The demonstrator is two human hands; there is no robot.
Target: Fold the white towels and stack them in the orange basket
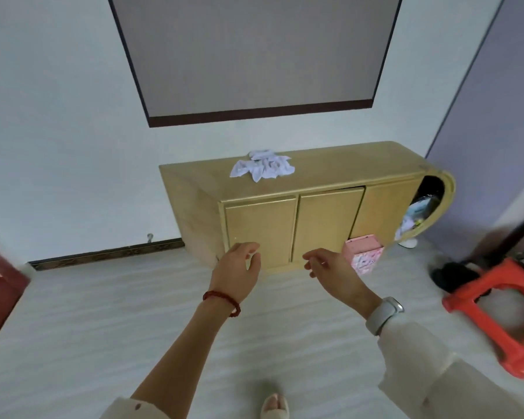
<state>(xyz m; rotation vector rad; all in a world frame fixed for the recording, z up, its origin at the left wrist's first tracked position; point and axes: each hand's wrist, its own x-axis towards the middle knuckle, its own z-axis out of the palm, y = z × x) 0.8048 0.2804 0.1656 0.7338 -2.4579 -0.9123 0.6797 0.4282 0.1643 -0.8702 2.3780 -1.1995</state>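
1. Floor (pixel 103 343) is the biggest thing you see. It is pale and it fills the low half of your view.
2. Your wall (pixel 58 116) is white, and a big grey panel (pixel 254 49) with a dark edge hangs on it.
3. Your yellow cabinet (pixel 330 170) stands on the floor against the wall. It has flat doors on the front and a round open end on the right, with some stuff inside that end.
4. A red-orange plastic thing (pixel 496 322) sits on the floor far to your right. It is blurry, so you cannot tell if it is the basket or a stool.
5. Your white towels (pixel 262 166) lie in a messy pile on top of the cabinet, near its back left part. They are not folded. They are well apart from both hands.
6. Your left hand (pixel 238 267) is out in front of the cabinet doors. Its fingers are a little curled and apart, and it holds nothing. A red string band (pixel 221 300) is on that wrist.
7. Your right hand (pixel 333 270) is beside it, also with loose, spread fingers and nothing in it. A pale watch (pixel 383 314) is on that wrist.
8. A small pink box (pixel 363 252) sits on the floor just by the cabinet, near your right hand.
9. Your foot (pixel 274 405) in a light sandal shows at the bottom.
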